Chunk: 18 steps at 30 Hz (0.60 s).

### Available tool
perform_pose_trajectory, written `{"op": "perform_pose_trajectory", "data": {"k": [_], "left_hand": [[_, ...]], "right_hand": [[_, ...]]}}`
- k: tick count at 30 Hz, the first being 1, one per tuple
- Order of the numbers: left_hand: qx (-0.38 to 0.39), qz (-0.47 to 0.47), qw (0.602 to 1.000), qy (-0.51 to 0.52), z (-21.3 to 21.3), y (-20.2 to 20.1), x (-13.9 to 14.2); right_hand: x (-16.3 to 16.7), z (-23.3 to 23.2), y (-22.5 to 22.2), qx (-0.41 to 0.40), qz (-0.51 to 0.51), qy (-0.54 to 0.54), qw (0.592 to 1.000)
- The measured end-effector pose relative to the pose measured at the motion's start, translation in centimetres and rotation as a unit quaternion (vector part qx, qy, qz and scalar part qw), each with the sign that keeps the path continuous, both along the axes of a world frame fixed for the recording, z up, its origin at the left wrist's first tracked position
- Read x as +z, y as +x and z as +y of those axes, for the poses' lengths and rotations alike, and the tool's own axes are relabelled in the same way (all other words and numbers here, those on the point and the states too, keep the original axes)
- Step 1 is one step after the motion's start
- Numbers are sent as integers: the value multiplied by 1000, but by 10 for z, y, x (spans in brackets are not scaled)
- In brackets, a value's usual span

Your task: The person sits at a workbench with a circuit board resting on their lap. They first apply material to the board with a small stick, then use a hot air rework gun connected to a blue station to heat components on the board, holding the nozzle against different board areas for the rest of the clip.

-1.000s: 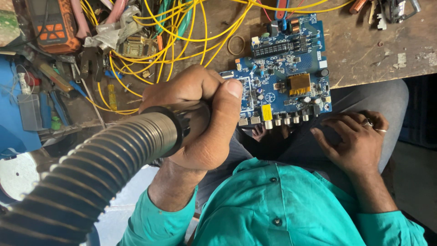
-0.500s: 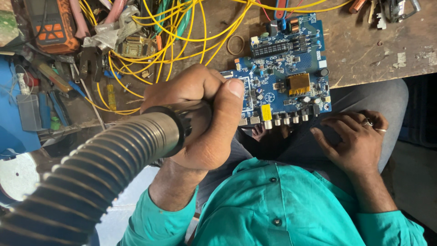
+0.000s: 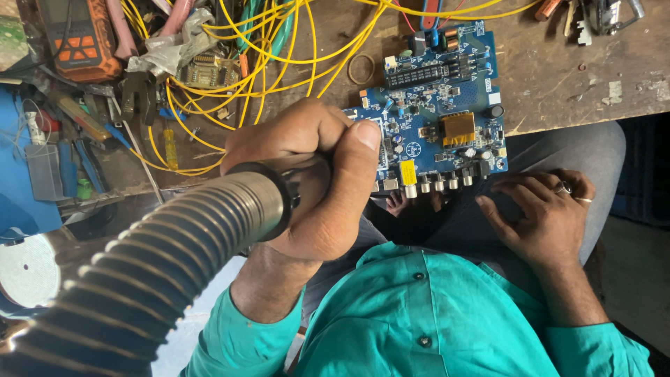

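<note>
My left hand [image 3: 314, 185] is closed around the handle of a hot-air tool with a thick ribbed grey hose [image 3: 132, 279] that runs down to the lower left. The tool's front end is hidden behind my fingers and points toward the left edge of a blue circuit board [image 3: 440, 105]. This board lies at the front edge of a wooden bench [image 3: 572, 77] and carries a gold heat sink and a row of connectors. My right hand [image 3: 548, 216], with rings on it, rests flat on my grey-trousered thigh just below the board, holding nothing.
Yellow wires [image 3: 279, 49] loop across the bench behind the board. An orange meter [image 3: 80, 35], a small green board [image 3: 209, 70], pliers and screwdrivers clutter the left. A white disc [image 3: 28, 269] sits at the lower left. Metal tools [image 3: 600, 14] lie at the far right.
</note>
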<state>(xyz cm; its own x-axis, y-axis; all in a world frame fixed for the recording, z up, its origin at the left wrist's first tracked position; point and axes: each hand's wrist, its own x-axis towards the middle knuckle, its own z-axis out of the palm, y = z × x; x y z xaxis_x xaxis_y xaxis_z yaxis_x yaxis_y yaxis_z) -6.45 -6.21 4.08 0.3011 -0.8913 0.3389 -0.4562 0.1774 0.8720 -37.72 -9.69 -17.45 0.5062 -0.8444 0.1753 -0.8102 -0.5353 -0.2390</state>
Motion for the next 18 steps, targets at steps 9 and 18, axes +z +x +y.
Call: {"op": "perform_pose_trajectory", "data": {"k": [9, 18], "left_hand": [[-9, -2, 1000, 8, 0, -1, 3], [-10, 5, 1000, -4, -1, 0, 0]], "right_hand": [[1, 0, 0, -2, -4, 1, 1000], [2, 0, 1, 0, 10, 1, 1000]]}}
